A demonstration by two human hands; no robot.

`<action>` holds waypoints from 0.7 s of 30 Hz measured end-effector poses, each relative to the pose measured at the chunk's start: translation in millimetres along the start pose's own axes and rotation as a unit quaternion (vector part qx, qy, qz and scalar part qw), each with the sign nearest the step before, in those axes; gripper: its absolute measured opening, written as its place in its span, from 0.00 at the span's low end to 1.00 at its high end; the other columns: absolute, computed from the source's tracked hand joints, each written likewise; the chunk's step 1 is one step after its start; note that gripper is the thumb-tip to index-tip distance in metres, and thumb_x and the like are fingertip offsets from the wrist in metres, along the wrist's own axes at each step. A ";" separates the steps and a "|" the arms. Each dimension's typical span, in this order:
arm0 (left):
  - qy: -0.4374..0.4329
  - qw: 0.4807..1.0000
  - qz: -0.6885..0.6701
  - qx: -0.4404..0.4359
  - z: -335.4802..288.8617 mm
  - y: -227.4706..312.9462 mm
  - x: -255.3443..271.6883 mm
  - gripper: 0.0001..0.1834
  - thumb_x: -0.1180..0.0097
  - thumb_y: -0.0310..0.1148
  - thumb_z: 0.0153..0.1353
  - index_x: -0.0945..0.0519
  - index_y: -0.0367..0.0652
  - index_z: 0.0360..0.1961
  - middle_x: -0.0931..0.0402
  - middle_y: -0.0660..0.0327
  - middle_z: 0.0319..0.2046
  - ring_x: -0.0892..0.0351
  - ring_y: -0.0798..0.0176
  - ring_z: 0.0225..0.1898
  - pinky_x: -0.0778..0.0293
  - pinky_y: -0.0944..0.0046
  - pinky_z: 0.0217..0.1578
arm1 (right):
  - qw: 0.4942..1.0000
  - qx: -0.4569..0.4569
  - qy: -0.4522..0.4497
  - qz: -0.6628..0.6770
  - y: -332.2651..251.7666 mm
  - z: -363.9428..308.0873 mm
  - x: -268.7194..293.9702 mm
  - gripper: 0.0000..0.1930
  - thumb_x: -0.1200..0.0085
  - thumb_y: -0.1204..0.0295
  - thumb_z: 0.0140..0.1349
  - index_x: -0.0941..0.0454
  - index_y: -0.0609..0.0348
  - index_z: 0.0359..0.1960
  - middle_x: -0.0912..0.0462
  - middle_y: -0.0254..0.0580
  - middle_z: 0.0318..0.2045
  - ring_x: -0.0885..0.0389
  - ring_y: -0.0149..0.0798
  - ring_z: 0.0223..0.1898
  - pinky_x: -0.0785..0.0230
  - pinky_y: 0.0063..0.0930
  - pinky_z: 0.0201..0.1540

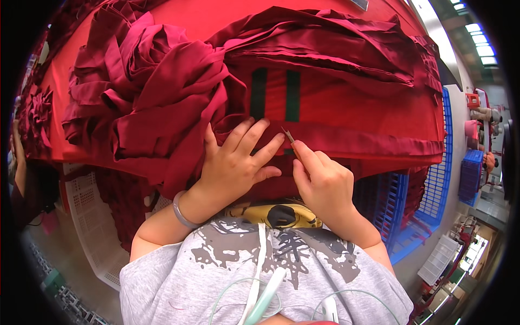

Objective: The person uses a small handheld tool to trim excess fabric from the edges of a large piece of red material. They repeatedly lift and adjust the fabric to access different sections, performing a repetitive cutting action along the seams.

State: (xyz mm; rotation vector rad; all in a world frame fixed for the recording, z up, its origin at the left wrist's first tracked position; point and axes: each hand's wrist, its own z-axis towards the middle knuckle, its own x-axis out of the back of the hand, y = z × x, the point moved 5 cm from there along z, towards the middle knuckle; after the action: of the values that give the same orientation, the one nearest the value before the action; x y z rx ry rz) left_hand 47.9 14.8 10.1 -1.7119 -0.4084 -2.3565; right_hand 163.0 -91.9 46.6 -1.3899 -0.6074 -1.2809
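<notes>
left grip [234,157] spread over maroon cloth [168,103], right grip [326,181] in a pinch round a slim pointed tool [289,136]

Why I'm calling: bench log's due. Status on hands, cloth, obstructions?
Left hand spread over burgundy strip. Right hand gripping slim tool, tip beside left forefinger. Large burgundy heap crowding left hand's outer side.

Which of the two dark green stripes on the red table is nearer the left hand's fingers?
The stripe farther left: its lower end meets the fingers of the left hand, while the other stripe ends clear of them.
</notes>
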 end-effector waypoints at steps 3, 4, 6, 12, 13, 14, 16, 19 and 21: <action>-0.002 1.000 -0.003 -0.004 0.6 -0.2 0.2 0.31 0.49 0.64 0.55 0.24 0.68 0.59 0.31 0.68 0.59 0.32 0.64 0.59 0.63 0.21 0.60 | 0.999 -0.010 0.020 0.031 -0.2 4.5 -6.4 0.17 0.42 0.72 0.58 0.21 0.59 0.50 0.26 0.37 0.21 0.25 0.37 0.16 0.33 0.30 0.18; -0.002 1.000 -0.003 -0.007 1.0 -0.3 0.4 0.31 0.49 0.64 0.54 0.24 0.68 0.58 0.31 0.68 0.59 0.32 0.64 0.59 0.63 0.21 0.60 | 0.999 -0.013 0.028 0.044 0.6 6.9 -8.1 0.16 0.43 0.72 0.58 0.21 0.59 0.49 0.26 0.37 0.21 0.24 0.37 0.16 0.33 0.30 0.18; -0.005 1.000 -0.009 -0.004 1.4 -0.6 0.6 0.31 0.49 0.64 0.54 0.24 0.68 0.58 0.31 0.69 0.59 0.32 0.64 0.59 0.63 0.21 0.60 | 0.996 -0.023 0.044 0.072 0.8 9.2 -9.9 0.16 0.43 0.73 0.59 0.21 0.60 0.49 0.24 0.39 0.22 0.22 0.39 0.18 0.30 0.31 0.20; 0.001 1.000 0.003 -0.006 0.4 -0.2 2.0 0.32 0.48 0.64 0.52 0.24 0.65 0.57 0.31 0.69 0.59 0.33 0.64 0.59 0.54 0.26 0.58 | 0.951 -0.115 0.250 0.141 30.7 14.4 -1.2 0.14 0.43 0.78 0.61 0.22 0.68 0.49 0.16 0.55 0.34 0.15 0.49 0.30 0.21 0.35 0.30; 0.006 1.000 0.010 -0.012 0.2 -0.1 2.8 0.33 0.47 0.64 0.52 0.25 0.63 0.57 0.30 0.68 0.59 0.33 0.64 0.60 0.49 0.29 0.57 | 0.950 -0.157 0.210 0.171 30.1 13.5 7.3 0.14 0.43 0.80 0.62 0.22 0.69 0.50 0.15 0.48 0.39 0.15 0.32 0.38 0.22 0.25 0.39; 0.004 1.000 0.000 -0.006 0.0 -0.9 4.2 0.33 0.47 0.64 0.53 0.25 0.61 0.58 0.30 0.68 0.59 0.32 0.64 0.60 0.48 0.29 0.57 | 0.961 -0.099 0.195 0.169 21.3 14.4 6.4 0.14 0.42 0.79 0.60 0.21 0.68 0.48 0.15 0.50 0.35 0.15 0.39 0.33 0.23 0.29 0.34; 0.001 1.000 -0.020 -0.002 2.7 -2.1 7.7 0.34 0.48 0.64 0.54 0.25 0.58 0.58 0.30 0.67 0.60 0.32 0.64 0.60 0.46 0.30 0.56 | 0.984 -0.018 0.122 0.129 3.3 10.4 4.5 0.15 0.41 0.78 0.57 0.20 0.65 0.47 0.18 0.47 0.27 0.18 0.44 0.23 0.26 0.33 0.25; 0.002 0.999 -0.042 -0.006 0.2 -6.0 8.3 0.34 0.49 0.63 0.56 0.24 0.53 0.58 0.29 0.67 0.61 0.31 0.64 0.60 0.42 0.31 0.54 | 0.993 -0.009 0.052 0.104 -4.5 1.5 -7.1 0.15 0.41 0.75 0.56 0.20 0.63 0.46 0.25 0.38 0.20 0.23 0.38 0.16 0.32 0.30 0.18; 0.007 0.999 -0.025 -0.018 1.0 -6.3 8.8 0.34 0.49 0.62 0.56 0.24 0.52 0.57 0.29 0.67 0.61 0.30 0.65 0.60 0.40 0.32 0.53 | 0.996 0.005 0.037 0.086 -6.5 0.8 -10.5 0.16 0.41 0.74 0.56 0.20 0.62 0.47 0.26 0.37 0.20 0.24 0.37 0.16 0.32 0.29 0.17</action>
State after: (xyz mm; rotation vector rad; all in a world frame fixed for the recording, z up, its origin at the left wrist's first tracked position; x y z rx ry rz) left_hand 44.1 21.1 18.1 -1.7189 -0.4123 -2.4246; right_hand 154.6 -86.4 39.6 -1.3492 -0.4329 -1.1830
